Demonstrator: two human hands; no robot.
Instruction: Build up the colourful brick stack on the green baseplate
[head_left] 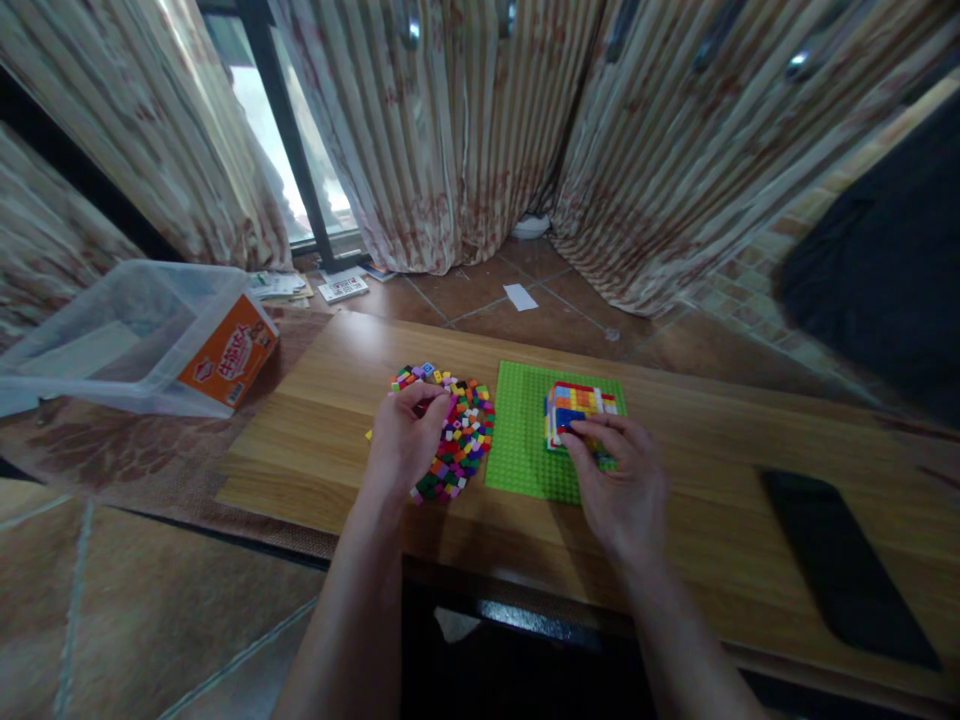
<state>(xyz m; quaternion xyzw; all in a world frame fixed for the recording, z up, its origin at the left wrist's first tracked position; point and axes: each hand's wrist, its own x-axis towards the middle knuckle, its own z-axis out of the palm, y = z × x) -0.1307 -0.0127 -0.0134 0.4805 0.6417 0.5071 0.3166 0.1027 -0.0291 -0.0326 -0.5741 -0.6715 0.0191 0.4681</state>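
My left hand (405,436) is over a pile of small multicoloured toy bricks (466,430), its thumb and forefinger pinched together. What they grip, if anything, is hidden. Right of the pile lies a green studded baseplate (517,440), flat on the table. A low block of stacked bricks (581,396), in red, white, yellow, orange and blue, stands on that plate. At its near side, the thumb and fingertips of my right hand (624,478) close around a small toy brick at a dark blue patch (567,418). The hand covers the block's near right part.
The wooden table (712,480) carries a black flat slab (844,565) on the right. A clear plastic bin (142,390) with an orange label stands at the left. Papers (281,287) and a white sheet (520,297) lie on the floor before the striped curtains (465,150).
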